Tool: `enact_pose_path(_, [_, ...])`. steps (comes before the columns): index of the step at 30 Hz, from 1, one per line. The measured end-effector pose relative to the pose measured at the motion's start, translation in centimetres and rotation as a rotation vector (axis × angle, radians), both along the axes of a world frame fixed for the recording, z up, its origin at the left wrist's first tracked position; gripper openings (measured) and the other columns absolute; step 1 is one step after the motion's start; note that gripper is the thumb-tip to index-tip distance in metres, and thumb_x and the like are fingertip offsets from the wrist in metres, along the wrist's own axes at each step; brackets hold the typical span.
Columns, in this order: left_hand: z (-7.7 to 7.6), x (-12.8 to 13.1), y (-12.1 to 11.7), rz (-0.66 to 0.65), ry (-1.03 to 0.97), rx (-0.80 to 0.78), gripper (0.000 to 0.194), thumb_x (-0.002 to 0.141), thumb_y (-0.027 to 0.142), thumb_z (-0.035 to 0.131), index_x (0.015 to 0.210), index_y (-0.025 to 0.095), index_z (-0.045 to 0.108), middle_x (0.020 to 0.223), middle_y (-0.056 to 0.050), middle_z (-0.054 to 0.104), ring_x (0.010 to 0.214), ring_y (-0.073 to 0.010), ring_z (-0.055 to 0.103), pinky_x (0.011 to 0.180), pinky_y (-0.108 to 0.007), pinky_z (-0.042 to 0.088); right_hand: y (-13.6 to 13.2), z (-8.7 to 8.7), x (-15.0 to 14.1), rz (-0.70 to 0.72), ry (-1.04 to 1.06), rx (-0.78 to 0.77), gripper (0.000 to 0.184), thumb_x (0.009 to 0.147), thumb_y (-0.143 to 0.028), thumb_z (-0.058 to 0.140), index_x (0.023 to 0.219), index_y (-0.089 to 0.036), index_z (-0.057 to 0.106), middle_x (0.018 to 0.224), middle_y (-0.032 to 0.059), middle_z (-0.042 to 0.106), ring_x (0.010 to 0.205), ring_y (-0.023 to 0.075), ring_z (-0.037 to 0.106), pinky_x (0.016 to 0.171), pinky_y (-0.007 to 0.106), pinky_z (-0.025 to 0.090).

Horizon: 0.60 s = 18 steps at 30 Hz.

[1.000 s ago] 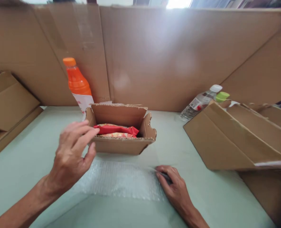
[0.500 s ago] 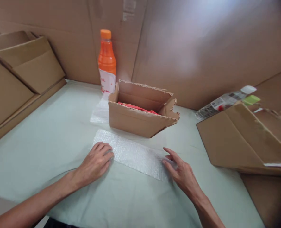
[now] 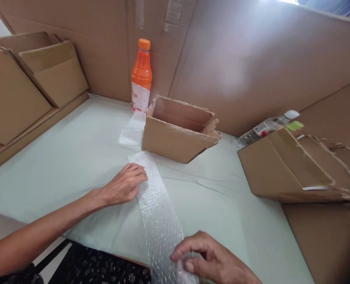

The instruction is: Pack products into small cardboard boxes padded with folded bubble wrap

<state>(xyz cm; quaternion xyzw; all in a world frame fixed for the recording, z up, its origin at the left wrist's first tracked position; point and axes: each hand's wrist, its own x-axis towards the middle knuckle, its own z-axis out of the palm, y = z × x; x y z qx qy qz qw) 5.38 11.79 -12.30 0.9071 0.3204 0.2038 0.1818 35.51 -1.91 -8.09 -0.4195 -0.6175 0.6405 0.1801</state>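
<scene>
A strip of bubble wrap (image 3: pixel 160 213) runs over the pale green tablecloth from near the small box down past the front edge. My left hand (image 3: pixel 130 182) has its fingers closed on the strip's left border, near the far end. At the near end, my right hand (image 3: pixel 209 258) grips the right border between thumb and bent fingers. Just beyond the strip stands an open cardboard box (image 3: pixel 175 139) with ragged rims; its front wall hides the contents. Another piece of bubble wrap (image 3: pixel 133 132) lies to the box's left.
An orange drink bottle (image 3: pixel 142 77) stands behind the box against a cardboard wall (image 3: pixel 234 59). More cardboard boxes stand left (image 3: pixel 13 94) and right (image 3: pixel 269 165). A clear bottle (image 3: pixel 260 130) leans behind the right-hand box, beside a green cap (image 3: pixel 294 126).
My left hand came down from the box onto the bubble wrap. The strip turned from lying crosswise to pointing toward me, as my right hand drew its end nearer. The view shifted too.
</scene>
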Motion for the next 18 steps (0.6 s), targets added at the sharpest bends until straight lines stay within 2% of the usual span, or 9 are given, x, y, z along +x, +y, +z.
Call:
enact_pose_path(3, [1.6,-1.6,-3.4,-0.009,-0.21,-0.348,0.055,0.075,0.007,0.047,0.126,0.023,0.06,0.126,-0.007,0.068,0.122,-0.0241,0.06,0.106,-0.045,0.048,1.0,0.1,-2.0,-0.127,0.224,-0.188,0.049,0.082,-0.061,0.07,0.111,-0.022,0.076,0.084,0.0041,0.072,0.072,0.0167,0.065,0.066,0.027,0.052])
enact_pose_path(6, [2.5,-2.4,-6.7,-0.027,-0.361,-0.653,0.069,0.082,0.02,0.054,0.149,0.028,0.038,0.14,-0.009,0.06,0.129,-0.0254,0.057,0.106,-0.044,0.048,3.0,-0.3,-3.9,-0.317,0.406,-0.212,0.054,0.084,-0.063,0.066,0.117,-0.02,0.071,0.097,0.0097,0.074,0.088,0.0236,0.069,0.075,0.034,0.054])
enact_pose_path(8, [2.1,-1.7,-7.9,0.07,-0.387,-0.678,0.079,0.082,0.027,0.06,0.154,0.026,0.028,0.137,-0.013,0.061,0.125,-0.0267,0.059,0.103,-0.044,0.05,4.7,-0.9,-5.1,-0.365,0.443,-0.216,0.053,0.088,-0.061,0.059,0.119,-0.019,0.067,0.103,0.0136,0.074,0.097,0.0265,0.07,0.078,0.037,0.054])
enact_pose_path(9, [1.6,-1.0,-8.0,0.161,-0.39,-0.652,0.077,0.083,0.029,0.061,0.153,0.024,0.029,0.128,-0.013,0.065,0.117,-0.0255,0.063,0.098,-0.042,0.052,5.6,-1.3,-5.6,-0.379,0.44,-0.217,0.052,0.09,-0.06,0.057,0.12,-0.019,0.065,0.106,0.0151,0.074,0.099,0.027,0.07,0.078,0.038,0.054])
enact_pose_path(12, [-0.3,1.3,-6.8,0.417,-0.4,-0.547,0.059,0.088,0.028,0.052,0.145,0.017,0.039,0.091,-0.004,0.068,0.082,-0.0178,0.066,0.079,-0.033,0.054,7.2,-2.5,-6.0,-0.425,0.373,-0.196,0.058,0.092,-0.058,0.053,0.133,-0.017,0.054,0.108,0.0168,0.074,0.09,0.0255,0.072,0.071,0.037,0.055])
enact_pose_path(14, [-1.2,2.2,-5.4,0.483,-0.362,-0.511,0.056,0.087,0.025,0.047,0.143,0.014,0.041,0.079,0.001,0.063,0.069,-0.0157,0.061,0.071,-0.031,0.05,7.2,-3.0,-5.2,-0.441,0.26,-0.09,0.066,0.093,-0.052,0.055,0.147,-0.018,0.039,0.104,0.0141,0.074,0.081,0.0228,0.071,0.069,0.036,0.055])
enact_pose_path(15, [-1.5,2.3,-4.8,0.499,-0.32,-0.501,0.058,0.086,0.024,0.046,0.143,0.013,0.041,0.077,0.001,0.062,0.067,-0.0157,0.06,0.068,-0.03,0.049,7.0,-3.1,-4.6,-0.43,0.177,0.012,0.068,0.094,-0.048,0.057,0.151,-0.019,0.034,0.102,0.0119,0.074,0.08,0.0217,0.07,0.07,0.036,0.055])
enact_pose_path(16, [-1.7,2.2,-4.3,0.511,-0.274,-0.494,0.06,0.084,0.023,0.046,0.143,0.012,0.04,0.077,0.002,0.062,0.065,-0.016,0.059,0.066,-0.03,0.047,6.6,-3.1,-3.8,-0.399,0.08,0.145,0.066,0.094,-0.042,0.058,0.152,-0.021,0.034,0.101,0.01,0.074,0.082,0.0211,0.07,0.074,0.037,0.055])
enact_pose_path(18, [-1.7,2.0,-3.7,0.518,-0.187,-0.493,0.064,0.082,0.021,0.046,0.145,0.012,0.039,0.076,0.002,0.062,0.064,-0.0168,0.059,0.065,-0.031,0.046,6.0,-3.3,-2.5,-0.287,-0.123,0.47,0.055,0.093,-0.031,0.059,0.145,-0.025,0.045,0.108,0.0092,0.072,0.097,0.0223,0.067,0.086,0.041,0.054])
